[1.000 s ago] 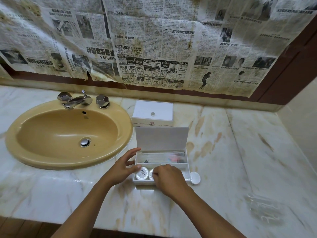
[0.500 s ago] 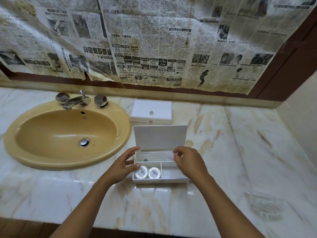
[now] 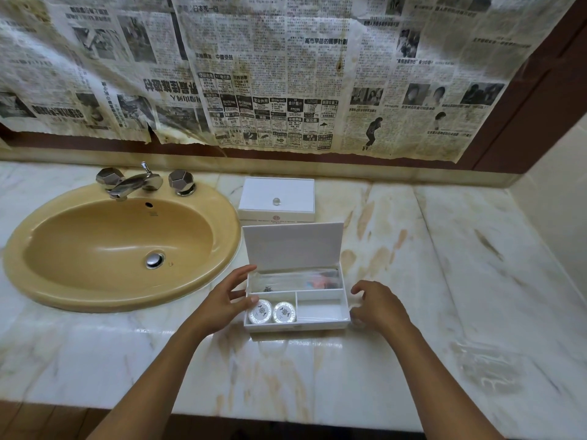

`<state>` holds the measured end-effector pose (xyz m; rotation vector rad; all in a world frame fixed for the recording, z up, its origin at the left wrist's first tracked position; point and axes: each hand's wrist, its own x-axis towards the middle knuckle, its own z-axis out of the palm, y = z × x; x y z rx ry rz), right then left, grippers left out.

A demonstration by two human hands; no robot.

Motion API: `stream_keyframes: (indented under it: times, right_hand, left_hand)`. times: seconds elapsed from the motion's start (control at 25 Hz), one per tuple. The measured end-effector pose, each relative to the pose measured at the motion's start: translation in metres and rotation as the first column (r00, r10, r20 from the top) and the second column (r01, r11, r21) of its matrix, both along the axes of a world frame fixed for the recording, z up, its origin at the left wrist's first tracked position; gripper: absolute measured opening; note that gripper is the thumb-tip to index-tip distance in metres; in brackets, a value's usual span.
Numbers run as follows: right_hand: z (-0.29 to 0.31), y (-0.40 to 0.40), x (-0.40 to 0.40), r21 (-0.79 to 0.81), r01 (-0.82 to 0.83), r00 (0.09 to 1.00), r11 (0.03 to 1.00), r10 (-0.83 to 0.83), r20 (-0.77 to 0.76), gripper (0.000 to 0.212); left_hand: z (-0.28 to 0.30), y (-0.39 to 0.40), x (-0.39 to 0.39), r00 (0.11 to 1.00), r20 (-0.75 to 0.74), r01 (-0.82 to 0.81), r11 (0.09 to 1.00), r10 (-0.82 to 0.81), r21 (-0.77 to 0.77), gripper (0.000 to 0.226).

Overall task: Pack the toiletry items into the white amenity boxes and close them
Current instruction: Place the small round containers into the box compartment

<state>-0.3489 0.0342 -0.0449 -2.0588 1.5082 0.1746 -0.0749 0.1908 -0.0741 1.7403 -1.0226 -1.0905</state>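
A: Head view: a white hinged amenity box of rigid plastic (image 3: pixel 297 308) is found open on the veined marble counter (image 3: pixel 413 249), beside the tan oval basin (image 3: pixel 120 249). Two round foil-wrapped soaps (image 3: pixel 272 312) are noted in its front left compartment; the front right compartment is seen empty.

B: And the hands?

A: The left hand (image 3: pixel 222 304) is spread against the box's left wall. The right hand (image 3: pixel 379 308) is loosely curled just beside the right wall; nothing is held. A second white lidded box (image 3: pixel 276 198) is shut behind.

B: Handling?

A: Light, stiff and likely slippery; the upright lid (image 3: pixel 292 246) is best taken by its top edge.
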Motion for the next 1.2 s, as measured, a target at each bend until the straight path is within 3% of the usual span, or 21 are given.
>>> stream_keyframes:
  times: [0.36,0.76,1.0,1.2]
  right_hand:
    - [-0.01,0.009,-0.001,0.015,-0.035,0.999,0.999,0.035,-0.034,0.039]
    - [0.027,-0.01,0.008,-0.104,0.084,0.981,0.991,-0.064,0.183,0.044]
    - [0.053,0.024,0.047,-0.21,-0.088,0.941,0.974,0.15,0.304,0.044]
    - [0.048,0.061,0.078,-0.235,-0.314,0.917,0.92,0.358,0.177,0.036]
  left_hand:
    - [0.0,0.0,0.0,1.0,0.0,0.0,1.0,0.0,-0.004,0.057]
    - [-0.005,0.0,0.003,1.0,-0.011,0.014,1.0,-0.014,-0.022,0.056]
    - [-0.008,0.001,0.005,1.0,-0.015,0.013,1.0,-0.014,-0.027,0.056]
    - [-0.01,0.001,0.005,1.0,-0.013,0.013,1.0,-0.014,-0.026,0.057]
